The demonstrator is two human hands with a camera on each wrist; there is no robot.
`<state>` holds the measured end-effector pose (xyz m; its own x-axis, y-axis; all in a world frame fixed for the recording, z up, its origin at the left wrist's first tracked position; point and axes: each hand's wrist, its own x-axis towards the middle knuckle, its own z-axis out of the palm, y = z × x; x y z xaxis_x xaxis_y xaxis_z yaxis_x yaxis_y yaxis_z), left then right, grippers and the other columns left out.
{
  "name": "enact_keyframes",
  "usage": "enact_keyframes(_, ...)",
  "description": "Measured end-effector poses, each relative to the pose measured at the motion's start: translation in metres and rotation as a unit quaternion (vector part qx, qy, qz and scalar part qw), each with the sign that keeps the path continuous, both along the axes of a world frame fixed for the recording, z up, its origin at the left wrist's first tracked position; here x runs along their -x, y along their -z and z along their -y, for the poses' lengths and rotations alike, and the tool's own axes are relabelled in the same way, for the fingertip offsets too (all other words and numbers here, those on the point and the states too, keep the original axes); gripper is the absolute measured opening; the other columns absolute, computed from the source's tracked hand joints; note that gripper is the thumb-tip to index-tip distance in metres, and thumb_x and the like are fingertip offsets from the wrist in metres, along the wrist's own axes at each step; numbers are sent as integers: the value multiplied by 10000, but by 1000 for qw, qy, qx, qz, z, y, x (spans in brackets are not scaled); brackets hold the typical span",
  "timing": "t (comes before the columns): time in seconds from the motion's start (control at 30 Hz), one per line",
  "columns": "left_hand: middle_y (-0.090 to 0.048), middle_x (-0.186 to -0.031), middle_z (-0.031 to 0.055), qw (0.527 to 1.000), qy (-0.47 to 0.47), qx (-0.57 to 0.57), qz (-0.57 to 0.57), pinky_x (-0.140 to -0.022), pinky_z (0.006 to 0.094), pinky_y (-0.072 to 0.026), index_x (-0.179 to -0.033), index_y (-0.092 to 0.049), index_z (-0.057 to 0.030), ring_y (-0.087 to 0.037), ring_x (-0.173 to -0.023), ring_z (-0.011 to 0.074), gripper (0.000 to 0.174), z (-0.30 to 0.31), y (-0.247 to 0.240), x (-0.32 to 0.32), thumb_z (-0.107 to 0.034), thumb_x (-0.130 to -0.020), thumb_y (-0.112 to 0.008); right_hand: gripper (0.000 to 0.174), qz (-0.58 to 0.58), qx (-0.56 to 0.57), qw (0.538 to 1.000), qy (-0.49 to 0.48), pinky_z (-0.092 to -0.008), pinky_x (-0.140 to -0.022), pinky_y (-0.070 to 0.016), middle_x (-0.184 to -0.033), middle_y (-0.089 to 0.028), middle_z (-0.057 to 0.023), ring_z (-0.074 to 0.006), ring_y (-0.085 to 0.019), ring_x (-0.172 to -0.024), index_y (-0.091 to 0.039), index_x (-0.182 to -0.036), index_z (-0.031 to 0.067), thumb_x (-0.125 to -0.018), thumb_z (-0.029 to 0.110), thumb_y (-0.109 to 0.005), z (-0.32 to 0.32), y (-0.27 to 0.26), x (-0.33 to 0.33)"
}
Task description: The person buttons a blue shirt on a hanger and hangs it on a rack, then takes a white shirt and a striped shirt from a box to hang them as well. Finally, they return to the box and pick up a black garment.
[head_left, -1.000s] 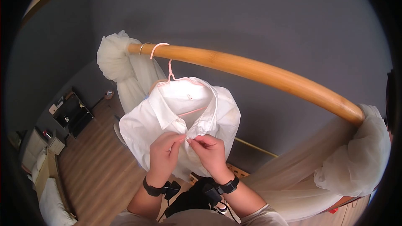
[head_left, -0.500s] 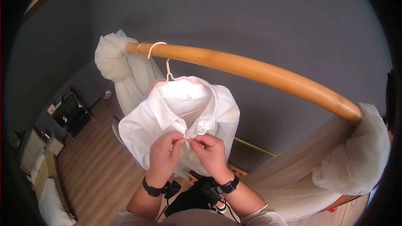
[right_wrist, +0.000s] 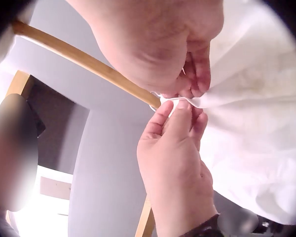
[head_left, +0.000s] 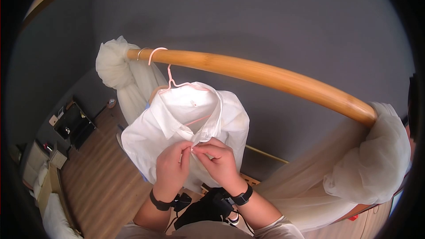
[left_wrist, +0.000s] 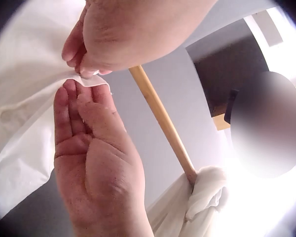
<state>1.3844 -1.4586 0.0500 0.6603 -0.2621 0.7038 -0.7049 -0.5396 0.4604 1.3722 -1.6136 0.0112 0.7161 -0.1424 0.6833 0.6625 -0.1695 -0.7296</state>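
Head view down, wrist views close, upward, sharing shirt [head_left: 146, 137]

both hands [head_left: 195, 161] pinching shirt [head_left: 177, 126] front

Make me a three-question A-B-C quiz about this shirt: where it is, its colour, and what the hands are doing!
1. Where does the shirt hang? A) on a pink hanger over the wooden pole; B) on a chair; C) on the floor.
2. What colour is the shirt? A) blue; B) white; C) red.
3. What are the left hand and right hand doing? A) hanging open; B) gripping the pole; C) pinching the shirt.
Answers: 1 A, its hook sits over the pole; 2 B, the cloth is white; 3 C, both hands' fingertips meet on the cloth.
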Motion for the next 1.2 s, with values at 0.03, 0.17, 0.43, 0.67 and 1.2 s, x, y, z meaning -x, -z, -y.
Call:
enact_keyframes(0.03, -738, -945, 153, 999, 18, 20, -18, -742, 379, -571, -1063, -691, -14, -732, -829, 312, 135, 1, -1, 0, -4, -929, -698, 170, -5, 8, 1000, 14, -309, -680, -543, -937, -717, -96, -225, -694, -813, -758, -1018, 10, -856, -38, -776, -1, 0, -1)
enact_keyframes(0.17, -763, -949, 141, 988, 78, 85, -100, -775, 320, -592, -1099, -698, 13, -759, -841, 223, 152, 5, -3, 3, -6, -949, -695, 165, -16, 22, 998, 64, -302, -678, -559, -940, -719, -78, -213, -701, -813, -706, -982, 28, -855, -33, -793, -2, -4, 6)
enact_keyframes(0.43, -743, -953, 69, 926, 156, 230, -255, -776, 269, -603, -1063, -689, 39, -703, -835, 106, 78, -3, 15, -27, 33, -990, -661, 264, 35, 45, 991, 117, -339, -709, -570, -917, -702, -103, -258, -718, -838, -596, -960, 39, -829, -24, -817, -9, 2, -2)
enact_keyframes(0.67, -743, -942, 49, 924, 158, 249, -243, -752, 250, -580, -1050, -659, 25, -700, -826, 98, 91, 5, 17, -24, 56, -966, -673, 242, 49, 73, 986, 139, -366, -717, -566, -922, -697, -123, -304, -704, -834, -622, -993, 41, -842, -18, -802, -4, -9, 11)
enact_keyframes(1.2, -749, -902, 70, 936, 148, 235, -215, -717, 268, -574, -1066, -619, -5, -740, -857, 120, 213, 7, 37, -41, 44, -888, -725, 232, 55, 104, 975, 189, -385, -795, -571, -943, -684, -135, -295, -689, -871, -651, -1085, 33, -875, -46, -710, -10, 5, 1)
